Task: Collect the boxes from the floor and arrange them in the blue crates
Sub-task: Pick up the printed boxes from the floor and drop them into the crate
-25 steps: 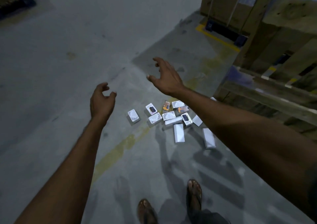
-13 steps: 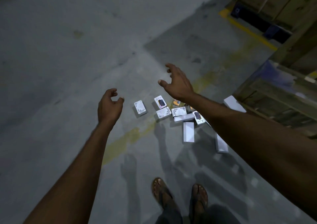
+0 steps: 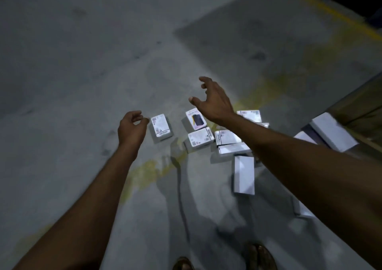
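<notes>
White box [image 3: 161, 129] was seen just right of left hand [image 3: 131, 130], long axis away; fingers [image 3: 135, 114] loosely curled, empty.

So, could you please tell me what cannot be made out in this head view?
All in the head view:
Blue crates: none in frame, so their place is unknown.
Pile of boxes: the right forearm covers part of it, so the full count is unclear.
Lone box: the label print is too small and blurred to read.
Sandals: cut off by the bottom edge.
</notes>
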`<state>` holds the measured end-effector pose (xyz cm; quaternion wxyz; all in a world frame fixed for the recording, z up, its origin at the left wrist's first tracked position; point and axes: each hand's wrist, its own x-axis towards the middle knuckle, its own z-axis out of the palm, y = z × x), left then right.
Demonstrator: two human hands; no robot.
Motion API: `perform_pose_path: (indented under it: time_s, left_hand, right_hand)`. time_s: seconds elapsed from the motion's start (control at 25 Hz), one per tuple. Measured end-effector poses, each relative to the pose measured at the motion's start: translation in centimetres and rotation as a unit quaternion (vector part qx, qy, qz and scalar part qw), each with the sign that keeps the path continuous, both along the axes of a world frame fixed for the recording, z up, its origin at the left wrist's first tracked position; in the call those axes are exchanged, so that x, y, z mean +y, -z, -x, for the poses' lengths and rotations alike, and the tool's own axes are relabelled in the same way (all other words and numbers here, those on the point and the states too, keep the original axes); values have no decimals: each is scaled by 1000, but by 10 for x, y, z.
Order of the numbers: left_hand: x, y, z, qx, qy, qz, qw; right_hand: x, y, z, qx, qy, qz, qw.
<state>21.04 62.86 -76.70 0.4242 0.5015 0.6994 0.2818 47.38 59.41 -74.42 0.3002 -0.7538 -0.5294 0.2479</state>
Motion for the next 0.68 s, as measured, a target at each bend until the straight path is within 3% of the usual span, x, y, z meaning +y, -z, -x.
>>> perform_pose_path:
  time_s: [0.36,0.68]
  left_hand:
    - [34,181,-25,79,31,8,996]
    - [68,266,-49,142,18,29,989]
  right_hand:
    - [30,205,-4,9,-21,45,999]
    - [70,287,-17,-56,-40,100,993]
